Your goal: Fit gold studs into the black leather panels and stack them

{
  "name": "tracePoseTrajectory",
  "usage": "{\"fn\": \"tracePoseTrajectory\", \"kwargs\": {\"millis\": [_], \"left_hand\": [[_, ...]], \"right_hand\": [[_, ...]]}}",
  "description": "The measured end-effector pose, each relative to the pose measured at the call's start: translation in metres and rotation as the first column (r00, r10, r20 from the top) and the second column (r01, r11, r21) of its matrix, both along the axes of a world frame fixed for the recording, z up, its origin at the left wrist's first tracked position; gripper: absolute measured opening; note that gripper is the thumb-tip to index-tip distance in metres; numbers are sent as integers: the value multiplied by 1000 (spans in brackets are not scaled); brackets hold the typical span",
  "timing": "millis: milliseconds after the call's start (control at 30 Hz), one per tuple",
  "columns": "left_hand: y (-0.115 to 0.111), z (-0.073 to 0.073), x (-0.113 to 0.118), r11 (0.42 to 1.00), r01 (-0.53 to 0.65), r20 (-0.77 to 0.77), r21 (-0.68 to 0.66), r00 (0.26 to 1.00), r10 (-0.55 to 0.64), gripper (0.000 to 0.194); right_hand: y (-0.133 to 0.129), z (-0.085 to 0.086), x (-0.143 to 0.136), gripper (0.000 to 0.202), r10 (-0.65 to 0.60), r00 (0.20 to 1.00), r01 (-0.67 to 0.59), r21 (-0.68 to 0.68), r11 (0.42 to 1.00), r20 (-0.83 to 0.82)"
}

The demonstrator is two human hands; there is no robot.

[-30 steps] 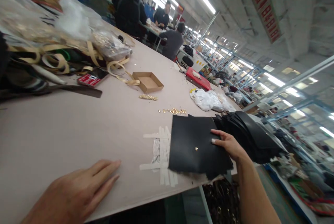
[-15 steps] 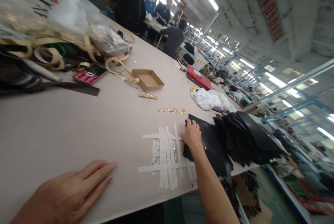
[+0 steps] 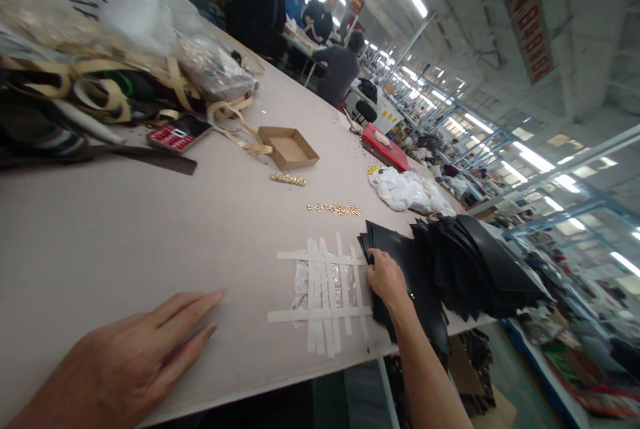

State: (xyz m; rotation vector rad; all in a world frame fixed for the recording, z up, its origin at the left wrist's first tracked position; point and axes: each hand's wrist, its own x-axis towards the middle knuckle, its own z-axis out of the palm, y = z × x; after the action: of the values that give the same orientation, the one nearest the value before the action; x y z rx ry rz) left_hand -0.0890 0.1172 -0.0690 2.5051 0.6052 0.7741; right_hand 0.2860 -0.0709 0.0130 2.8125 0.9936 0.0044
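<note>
My left hand (image 3: 125, 356) rests on the pale table at the lower left, fingers stretched out, holding nothing. On the right, my right hand (image 3: 387, 277) has its fingers bent at the left edge of several black leather-like sheets (image 3: 423, 316). Its thumb is mostly hidden. Their left edges fan out slightly, and a small gold stud (image 3: 412, 296) shows on the top one. Left of them, strips of white tape (image 3: 320, 316) cross over clear plastic stuck to the table. Small gold studs (image 3: 341, 209) lie scattered beyond the tape, near a gold-studded strip (image 3: 289, 179).
A thicker pile of black sheets (image 3: 480, 259) lies at the right. Farther back are an open cardboard box (image 3: 289, 148), a white plastic bag (image 3: 395, 189) and a red case (image 3: 385, 146). Tan strips (image 3: 103, 106) and plastic bags clutter the far left. Several people work beyond.
My right hand and the sheets' near left edge have shifted right, baring more of the taped patch. The sheets' left edges now look more fanned. My left hand stays flat; the view has shifted slightly.
</note>
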Motion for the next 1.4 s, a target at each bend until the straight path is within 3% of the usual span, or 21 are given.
{"fn": "tracePoseTrajectory", "kwargs": {"millis": [67,100,200,267,333,400,433,533,633,700,833,967,1033,1100,1167,1233,1267,1333,1400], "left_hand": [[-4,25,-4,997,12,-13,-76,1000,-13,49],[-6,37,-7,983,34,-23,-183,999,-39,50],[-8,61,-16,876,92,67,-474,995,-68,58],[-8,67,-22,797,168,163,-580,983,-88,62],[-9,68,-27,733,231,232,-639,967,-103,65],[-11,67,-31,700,257,261,-666,960,-104,67],[-12,66,-33,703,257,259,-664,960,-106,69],[-13,60,-37,788,273,256,-552,955,-151,80],[-12,57,-46,901,277,246,-335,948,-200,93],[-10,56,-53,937,248,218,-248,956,-195,99],[-9,59,-73,961,168,166,-221,977,-132,105],[-9,59,-95,958,121,208,-260,976,-67,95],[-8,60,-105,935,66,234,-349,972,19,84],[-7,63,-114,840,-53,232,-539,950,209,71],[-2,69,-123,638,-115,216,-761,883,417,62],[4,76,-133,441,-56,233,-896,786,573,62],[7,80,-137,381,-3,257,-925,735,628,63],[13,87,-144,322,92,306,-942,628,716,65],[18,91,-149,298,135,323,-945,529,785,67]], "right_hand": [[-10,2,-2,48,3,1000,-3,-8,1000,-20],[-15,2,-3,47,-4,1000,4,-16,1000,-29],[-19,-1,0,49,-4,1000,4,-18,1000,-27],[-11,-3,-8,48,5,999,3,136,991,-54],[4,-2,-36,45,65,973,19,357,934,-223],[24,3,-84,45,233,856,60,536,842,-461],[35,6,-112,45,331,765,79,590,804,-553],[71,15,-192,37,517,483,3,592,806,-707],[101,22,-244,29,638,328,-121,638,760,-697],[115,22,-262,21,695,275,-195,669,717,-665],[131,12,-277,16,775,234,-321,706,632,-587],[144,1,-292,14,895,124,-435,787,438,-429],[153,3,-299,16,918,90,-454,804,383,-386],[167,10,-304,15,933,95,-487,801,348,-347],[189,22,-308,13,961,131,-540,795,276,-245],[218,36,-314,13,977,178,-590,783,199,-115],[235,42,-319,14,979,193,-613,771,170,-62],[270,52,-333,15,979,205,-669,730,138,4],[302,58,-350,16,982,184,-746,657,109,46]]}}
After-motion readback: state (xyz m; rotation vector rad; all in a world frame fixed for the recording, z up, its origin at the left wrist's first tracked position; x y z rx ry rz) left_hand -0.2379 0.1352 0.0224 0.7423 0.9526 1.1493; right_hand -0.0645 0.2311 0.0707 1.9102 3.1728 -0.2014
